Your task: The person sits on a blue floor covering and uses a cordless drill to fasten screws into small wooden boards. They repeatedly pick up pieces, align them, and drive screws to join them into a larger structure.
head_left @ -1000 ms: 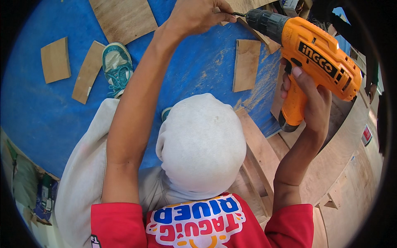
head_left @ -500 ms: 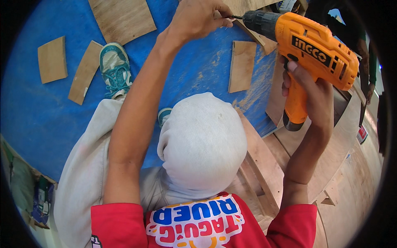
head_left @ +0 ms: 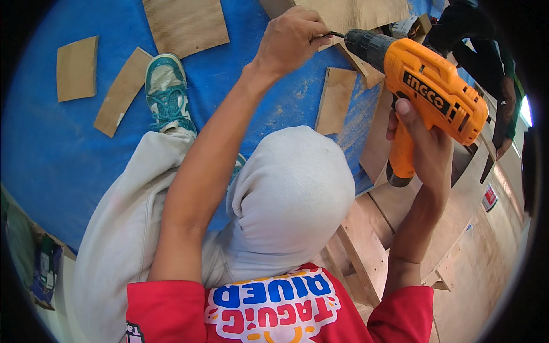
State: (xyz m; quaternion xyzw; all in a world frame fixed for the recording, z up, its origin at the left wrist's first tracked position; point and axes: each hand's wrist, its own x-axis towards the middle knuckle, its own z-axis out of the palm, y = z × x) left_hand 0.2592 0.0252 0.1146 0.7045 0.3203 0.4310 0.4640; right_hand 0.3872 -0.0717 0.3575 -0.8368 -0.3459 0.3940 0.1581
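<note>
My right hand (head_left: 428, 143) is wrapped round the grip of an orange cordless drill (head_left: 437, 86), which points to the left. A thin dark bit (head_left: 338, 35) sticks out of its black chuck (head_left: 367, 47). At the tip of that bit, the thumb and fingers of my left hand (head_left: 291, 41) are pinched together. Whether a screw is also between them is hidden. Just past my left hand lies a large light plywood sheet (head_left: 366, 12). Below the chuck, a small wood block (head_left: 335, 100) rests on the blue tarp (head_left: 68, 148).
Several plywood pieces lie on the tarp, among them a square panel (head_left: 186, 26) and a narrow strip (head_left: 123, 91) beside my shoe (head_left: 167, 91). A wooden frame (head_left: 363, 246) stands by my right knee. A co-worker holds a handsaw (head_left: 493, 157) at the far right.
The view has shifted a little. My left hand still pinches at the bit, and the drill stays in my right hand, its body tilted slightly more downward at the rear.
</note>
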